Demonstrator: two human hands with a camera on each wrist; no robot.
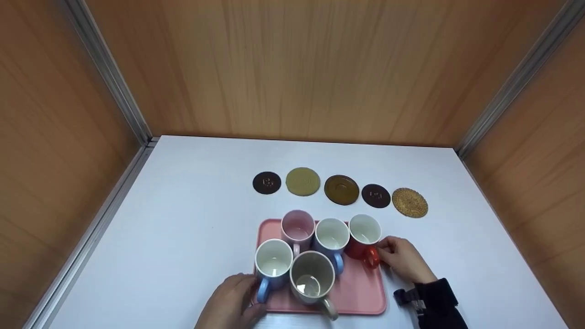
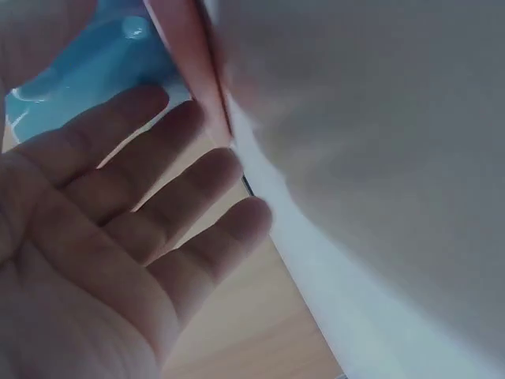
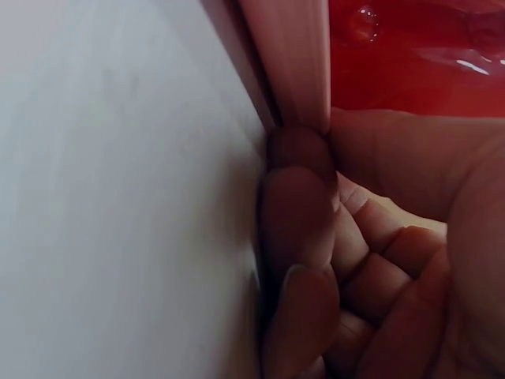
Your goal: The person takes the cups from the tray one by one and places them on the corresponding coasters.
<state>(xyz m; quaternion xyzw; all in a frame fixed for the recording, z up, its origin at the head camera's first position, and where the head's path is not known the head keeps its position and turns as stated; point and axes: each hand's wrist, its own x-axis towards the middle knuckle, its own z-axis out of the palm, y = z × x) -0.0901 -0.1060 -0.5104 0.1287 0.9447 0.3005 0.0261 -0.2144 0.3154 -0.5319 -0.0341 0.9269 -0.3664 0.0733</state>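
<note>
Five glazed ceramic mugs crowd the flat pink plastic tray [image 1: 361,292] near the front of the white surface [image 1: 192,219]: a pale pink mug [image 1: 298,227], a white-and-blue mug [image 1: 332,235], a red mug [image 1: 364,237], a light blue mug [image 1: 273,265] and a grey mug [image 1: 313,278]. From my remote seat I see my left hand [image 1: 233,304] at the tray's near-left corner, its fingers [image 2: 185,185] straight and relaxed beside the rim, gripping nothing. My right hand [image 1: 402,258] sits at the right rim; in the right wrist view its fingers [image 3: 296,205] are curled against the tray's edge [image 3: 296,55] just below the red mug's handle, though I cannot tell whether they pinch the rim or only press it. I judge the load top-heavy and fragile: the glazed mugs will slide and clink on smooth plastic, and a thin tray may flex. The opposite side rims, held level, look the safest grip. Beyond the tray lie five round coasters in a row, among them a woven straw coaster [image 1: 410,202].
</note>
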